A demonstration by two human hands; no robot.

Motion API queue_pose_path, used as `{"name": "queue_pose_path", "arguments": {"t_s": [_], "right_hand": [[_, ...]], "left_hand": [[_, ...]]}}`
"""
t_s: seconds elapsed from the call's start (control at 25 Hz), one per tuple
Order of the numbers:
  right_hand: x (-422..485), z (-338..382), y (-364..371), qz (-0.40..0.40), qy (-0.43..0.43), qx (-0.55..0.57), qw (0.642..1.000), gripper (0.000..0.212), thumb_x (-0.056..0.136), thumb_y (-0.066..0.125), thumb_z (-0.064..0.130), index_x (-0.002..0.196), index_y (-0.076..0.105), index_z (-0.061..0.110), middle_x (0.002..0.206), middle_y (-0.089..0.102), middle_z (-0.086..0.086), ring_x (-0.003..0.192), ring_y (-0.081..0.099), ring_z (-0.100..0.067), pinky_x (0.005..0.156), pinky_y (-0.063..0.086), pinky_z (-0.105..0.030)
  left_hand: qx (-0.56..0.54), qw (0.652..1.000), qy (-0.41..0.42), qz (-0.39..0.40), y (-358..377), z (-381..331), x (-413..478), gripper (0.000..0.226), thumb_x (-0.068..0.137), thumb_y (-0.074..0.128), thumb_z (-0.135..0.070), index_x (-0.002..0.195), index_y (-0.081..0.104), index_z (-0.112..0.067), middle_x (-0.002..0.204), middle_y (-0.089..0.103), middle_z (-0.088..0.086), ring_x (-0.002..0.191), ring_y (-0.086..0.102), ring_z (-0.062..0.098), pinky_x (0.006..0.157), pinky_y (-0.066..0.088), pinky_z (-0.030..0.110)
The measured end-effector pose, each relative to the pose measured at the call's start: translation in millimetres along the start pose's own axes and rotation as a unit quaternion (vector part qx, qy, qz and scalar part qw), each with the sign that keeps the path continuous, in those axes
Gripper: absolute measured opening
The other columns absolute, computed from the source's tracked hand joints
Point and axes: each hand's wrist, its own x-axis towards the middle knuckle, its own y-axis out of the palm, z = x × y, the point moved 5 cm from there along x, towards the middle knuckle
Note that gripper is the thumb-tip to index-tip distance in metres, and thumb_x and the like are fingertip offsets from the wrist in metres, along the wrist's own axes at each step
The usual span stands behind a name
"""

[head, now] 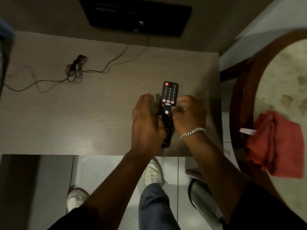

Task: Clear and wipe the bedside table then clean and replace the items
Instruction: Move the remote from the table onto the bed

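A black remote control (pixel 168 100) lies lengthwise on the beige table top (pixel 93 117), near its right front part. My left hand (pixel 146 120) rests along the remote's left side with fingers stretched out, the thumb touching its lower half. My right hand (pixel 189 113), with a silver bracelet on the wrist, presses against the remote's right side with fingers curled. A folded red cloth (pixel 279 143) lies on the round table at the right, apart from both hands.
A tangled black cable (pixel 75 70) trails over the table's back left. A dark flat screen (pixel 136 15) stands behind the table. The round wooden-rimmed table (pixel 240 97) is close on the right. A perforated metal bin (pixel 206 203) and my shoes are on the tiled floor below.
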Motion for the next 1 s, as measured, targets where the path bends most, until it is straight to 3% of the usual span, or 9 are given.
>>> {"name": "queue_pose_path", "arguments": {"t_s": [0.08,0.2,0.24,0.32,0.48,0.64,0.8,1.0], "right_hand": [[1,-24,4,0.012,0.032,0.008,0.999,0.034,0.085,0.063,0.011,0.119,0.059,0.013,0.116,0.066,-0.009,0.105,0.063,-0.024,0.094,0.053,-0.04],[1,-34,10,0.021,0.025,0.026,0.999,0.034,0.086,0.061,0.005,0.12,0.061,0.007,0.107,0.068,-0.004,0.1,0.063,-0.017,0.089,0.046,-0.018],[1,-33,15,0.033,0.02,0.032,0.999,0.033,0.087,0.061,0.004,0.12,0.062,0.007,0.104,0.068,-0.002,0.098,0.063,-0.014,0.085,0.044,-0.013],[-3,-26,24,0.06,0.019,0.065,0.996,0.035,0.086,0.064,0.003,0.12,0.064,0.01,0.108,0.07,-0.004,0.094,0.062,-0.011,0.086,0.05,-0.017],[-26,15,37,0.096,0.002,0.127,0.987,0.034,0.086,0.068,0.006,0.119,0.064,0.012,0.103,0.065,0.003,0.081,0.059,0.003,0.073,0.052,-0.007],[-63,89,59,0.126,-0.05,0.178,0.975,0.027,0.086,0.067,0.008,0.112,0.068,0.009,0.099,0.073,-0.007,0.086,0.071,-0.016,0.08,0.059,-0.037],[-130,190,102,0.197,-0.148,0.157,0.956,0.021,0.086,0.068,0.014,0.107,0.07,0.014,0.092,0.076,-0.004,0.079,0.073,-0.014,0.068,0.058,-0.029],[-257,299,176,0.343,-0.231,0.177,0.893,0.019,0.086,0.067,0.005,0.104,0.069,0.012,0.086,0.074,-0.001,0.074,0.074,-0.012,0.064,0.058,-0.021]], "left_hand": [[-0.004,1.0,-0.014,0.026,22,4,3,0.059,0.088,0.056,-0.007,0.144,0.038,-0.005,0.144,0.047,0.016,0.132,0.045,0.026,0.108,0.036,0.028],[0.018,0.998,0.005,0.056,35,8,7,0.053,0.082,0.042,-0.026,0.128,0.058,-0.005,0.121,0.063,0.015,0.108,0.06,0.023,0.09,0.048,0.025],[0.017,0.998,0.001,0.054,35,10,9,0.048,0.084,0.046,-0.023,0.126,0.06,-0.005,0.117,0.066,0.015,0.104,0.062,0.024,0.087,0.048,0.024],[-0.002,0.999,-0.022,0.031,26,13,10,0.037,0.086,0.059,-0.006,0.122,0.064,-0.006,0.112,0.068,0.015,0.1,0.065,0.025,0.084,0.048,0.024],[-0.072,0.994,-0.058,-0.056,-28,19,-2,0.042,0.08,0.065,0.008,0.12,0.065,-0.007,0.108,0.068,0.011,0.09,0.062,0.017,0.077,0.049,0.017],[-0.143,0.974,-0.089,-0.152,-112,38,-22,0.051,0.081,0.064,0.011,0.126,0.062,-0.013,0.113,0.066,0.001,0.09,0.064,0.009,0.077,0.052,0.011],[-0.214,0.932,-0.121,-0.265,-222,69,-55,0.049,0.084,0.063,0.009,0.127,0.063,-0.015,0.111,0.065,-0.007,0.092,0.065,0.005,0.077,0.054,0.014],[-0.243,0.857,-0.133,-0.435,-364,122,-131,0.048,0.079,0.06,-0.001,0.124,0.065,-0.016,0.113,0.068,-0.002,0.095,0.068,0.011,0.082,0.057,0.026]]}}
